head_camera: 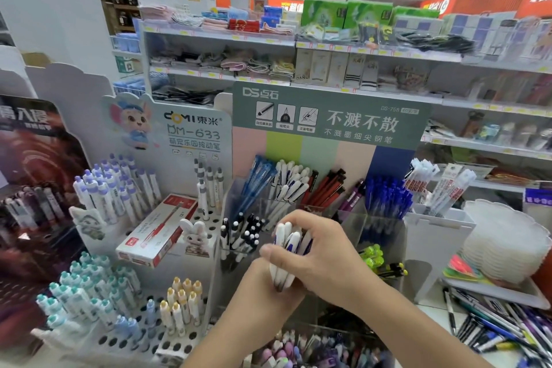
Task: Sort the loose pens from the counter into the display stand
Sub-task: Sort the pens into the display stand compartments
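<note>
White-and-blue plastic pen bundle (286, 251), frame centre, gripped by curled right hand (322, 251) and left hand (263, 281): light, stiff, slippery — hold mid-barrel, judged.

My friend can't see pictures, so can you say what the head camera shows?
Two hands hold a bunch of white-and-blue pens upright in front of a clear display stand: the left hand grips them low, the right hand curls round their tops. The stand's compartments hold blue, white and red pens, and loose pens lie on the counter at right.
</note>
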